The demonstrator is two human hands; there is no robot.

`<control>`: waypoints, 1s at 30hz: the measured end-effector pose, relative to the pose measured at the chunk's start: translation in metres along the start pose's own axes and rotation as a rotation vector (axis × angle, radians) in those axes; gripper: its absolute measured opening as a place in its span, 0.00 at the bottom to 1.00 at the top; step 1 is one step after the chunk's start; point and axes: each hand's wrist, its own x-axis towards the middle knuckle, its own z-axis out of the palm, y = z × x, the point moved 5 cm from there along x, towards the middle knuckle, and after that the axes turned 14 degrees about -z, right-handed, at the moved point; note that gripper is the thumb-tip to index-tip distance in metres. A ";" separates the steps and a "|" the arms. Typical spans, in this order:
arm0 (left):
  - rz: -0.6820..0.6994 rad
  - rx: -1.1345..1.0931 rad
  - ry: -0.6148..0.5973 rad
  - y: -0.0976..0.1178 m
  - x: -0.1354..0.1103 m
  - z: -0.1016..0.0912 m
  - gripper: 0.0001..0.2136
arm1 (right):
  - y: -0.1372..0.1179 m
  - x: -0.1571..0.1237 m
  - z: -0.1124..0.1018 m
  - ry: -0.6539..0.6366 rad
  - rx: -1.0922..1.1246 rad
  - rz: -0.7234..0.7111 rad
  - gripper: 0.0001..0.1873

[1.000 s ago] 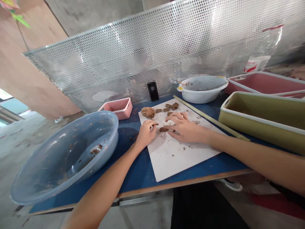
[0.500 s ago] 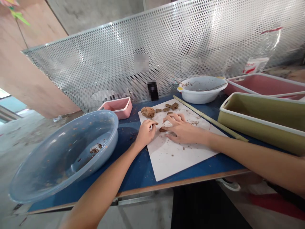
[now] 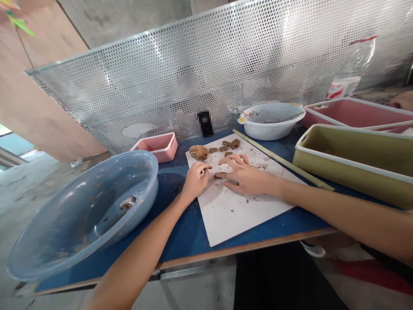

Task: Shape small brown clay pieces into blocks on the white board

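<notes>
My right hand point(image 3: 247, 177) lies flat on the white board point(image 3: 238, 215) with its fingers spread over a small brown clay roll point(image 3: 220, 175). My left hand point(image 3: 195, 179) rests at the board's left edge with its fingers curled; I cannot make out anything in them. A round lump of brown clay point(image 3: 198, 151) sits at the board's far left corner. Several small clay pieces point(image 3: 226, 147) lie beside it near the far edge.
A large clear blue basin point(image 3: 82, 211) overhangs the blue table point(image 3: 180, 241) at the left. A small pink tray point(image 3: 155, 146), a white bowl point(image 3: 270, 121), a thin stick point(image 3: 282, 160), an olive tray point(image 3: 355, 161) and a red tray point(image 3: 358, 113) stand around. A perforated metal screen point(image 3: 206, 73) backs the table.
My right hand has slid a little toward the far edge over the clay roll. My left hand has stayed at the board's edge.
</notes>
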 end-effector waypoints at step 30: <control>0.000 -0.014 0.001 0.001 0.000 0.000 0.12 | 0.001 -0.004 0.002 -0.042 -0.054 -0.043 0.28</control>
